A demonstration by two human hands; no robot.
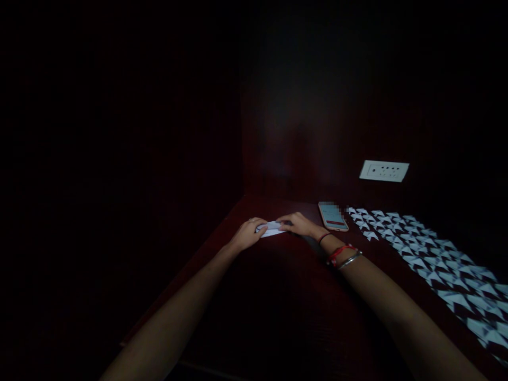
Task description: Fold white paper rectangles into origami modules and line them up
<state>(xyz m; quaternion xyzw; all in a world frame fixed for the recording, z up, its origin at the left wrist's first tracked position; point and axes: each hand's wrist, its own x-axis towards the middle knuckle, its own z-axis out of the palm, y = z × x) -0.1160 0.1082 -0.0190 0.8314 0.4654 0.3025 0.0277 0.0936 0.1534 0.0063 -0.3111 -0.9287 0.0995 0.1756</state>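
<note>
A small piece of white folded paper (271, 229) lies at the dark red table's far part, between my two hands. My left hand (252, 232) grips its left end, thumb in front and fingers behind. At the right end, my right hand (297, 223) pinches the same paper between thumb and fingers. A pale crease or folded strip runs along the paper's upper part; the finer folds are too small to make out. Bracelets (344, 256), red and silver, circle my right wrist.
A lit phone (333, 217) lies just right of my right hand. Many small folded white paper pieces (432, 262) stand in rows along the table's right side. A white socket plate (384, 171) is on the back wall. A dark wall rises at left.
</note>
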